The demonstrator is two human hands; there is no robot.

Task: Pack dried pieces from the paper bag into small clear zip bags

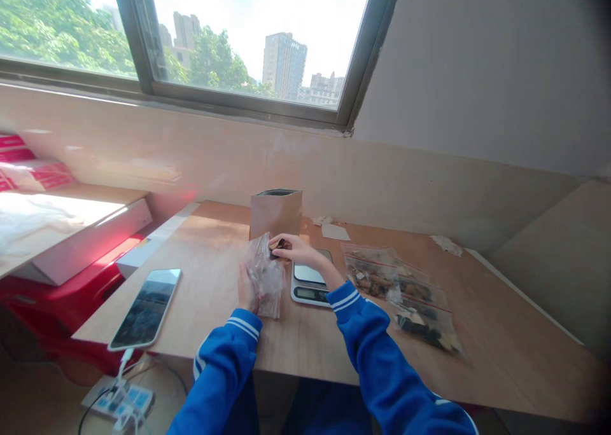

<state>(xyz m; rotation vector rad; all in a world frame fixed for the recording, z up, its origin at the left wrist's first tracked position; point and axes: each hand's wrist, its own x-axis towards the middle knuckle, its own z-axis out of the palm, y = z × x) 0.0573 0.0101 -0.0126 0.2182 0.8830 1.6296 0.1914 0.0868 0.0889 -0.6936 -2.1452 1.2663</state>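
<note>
My left hand (245,290) is closed round a clear plastic bag (267,279), which it holds up above the table in front of a brown paper pouch (275,212). At the bag's upper right, my right hand (293,249) pinches a dark and pale dried slice (277,247); its exact kind I cannot make out. The pouch stands upright with its top open. Just right of the bag lies a kitchen scale (309,294), partly covered by my right hand and wrist. What the display reads is too small to tell.
Several zip bags of dried pieces (424,320) lie on the table to the right. A phone (146,308) rests at the left edge, its cable running to a power strip (119,400). Paper scraps (335,231) lie near the wall. A red stool (52,320) stands at left.
</note>
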